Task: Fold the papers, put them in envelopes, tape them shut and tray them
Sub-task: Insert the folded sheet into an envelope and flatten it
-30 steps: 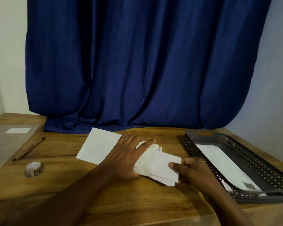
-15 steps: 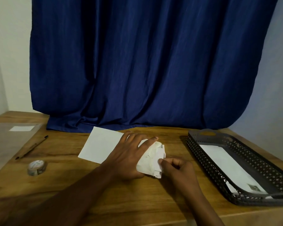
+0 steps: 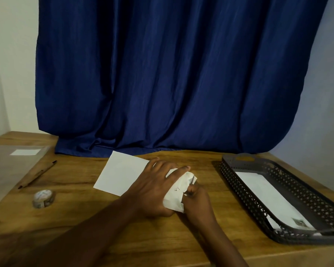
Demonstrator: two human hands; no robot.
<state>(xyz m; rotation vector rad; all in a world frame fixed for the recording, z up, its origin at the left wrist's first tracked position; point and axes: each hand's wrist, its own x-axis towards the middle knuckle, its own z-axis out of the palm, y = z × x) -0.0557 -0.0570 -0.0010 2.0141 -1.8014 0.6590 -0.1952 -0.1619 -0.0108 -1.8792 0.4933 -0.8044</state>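
Forearms enter from the bottom edge of the frame and meet just below its centre, over a wooden desk [image 3: 81,224]. Between the two hands sits a white envelope [image 3: 176,195], crumpled and bulging, its surface creased and its lower corner poking out toward the bottom of the frame. The left hand [image 3: 154,191] lies over the envelope's left part, palm down, fingers spread and bent across the top, the thumb reaching along the upper edge; its grip holds the envelope down against the desk. The right hand [image 3: 196,199] comes in from the lower right with its fingers curled at the envelope's right edge, where the opening seems to be; its grip is narrow, fingertips pinching or pressing at that edge, though exactly what they hold is hidden.

Just beyond the left hand, toward the centre of the frame, a flat white sheet of paper [image 3: 121,174] lies on the desk, partly covered by that hand. In the lower left of the frame stands a small roll of tape [image 3: 43,198], and beyond it a pen [image 3: 37,174] lies slantwise. A dark perforated tray [image 3: 239,182] sits at the right, holding a flat white envelope with a small mark [image 3: 268,199] near its nearer end. In the far left lies a clear sheet with a white label [image 3: 25,152]. A dark blue curtain [image 3: 172,74] hangs behind, its hem resting on the desk.
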